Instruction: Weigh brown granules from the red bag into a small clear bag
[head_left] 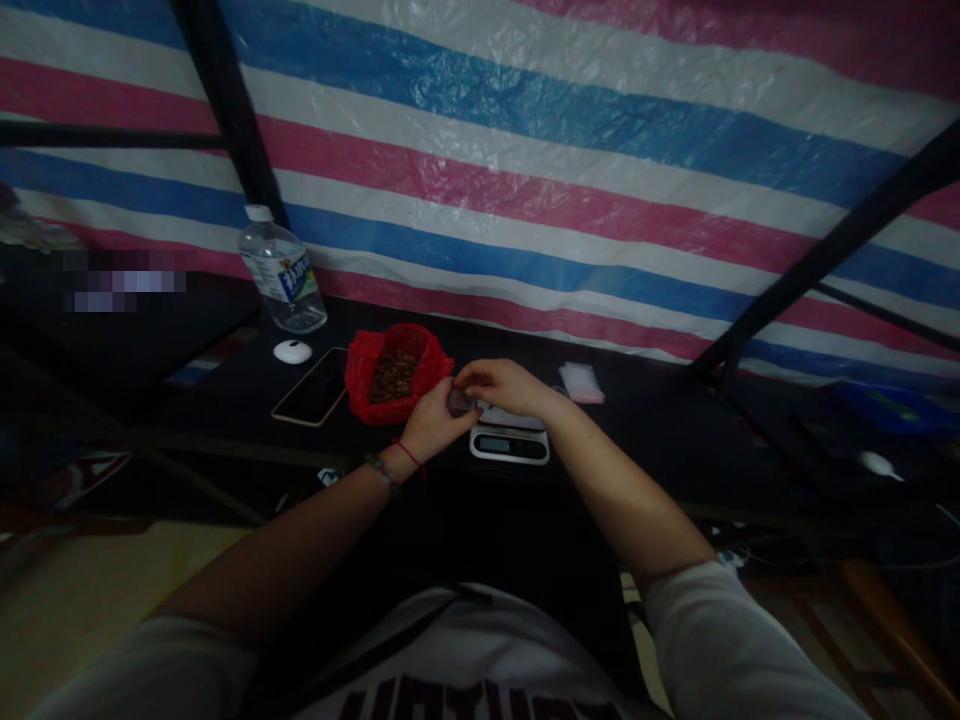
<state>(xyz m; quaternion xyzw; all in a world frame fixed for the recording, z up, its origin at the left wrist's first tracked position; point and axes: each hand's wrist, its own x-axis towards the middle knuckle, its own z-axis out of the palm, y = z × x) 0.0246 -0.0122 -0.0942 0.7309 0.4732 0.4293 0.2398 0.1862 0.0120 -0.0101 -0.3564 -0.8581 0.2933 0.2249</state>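
My left hand (431,425), with bracelets at the wrist, is closed round a small greyish see-through bag (460,403). Curled fingers of my right hand (512,388) meet at the bag's top edge; whether they pinch something there is too small to make out. Beneath and beside the right hand sits a white kitchen scale (510,447) with a lit display, its plate partly hidden by that hand. Just left of my hands, a red plastic bag (360,378) stands open, holding many small brown pieces (394,378).
A stack of small clear bags (581,383) lies right of the scale on the black desk (645,440). To the left are a phone (313,388), a white computer mouse (292,351) and a clear plastic bottle (283,272). Striped sheeting (510,200) and dark metal bars (832,240) stand behind.
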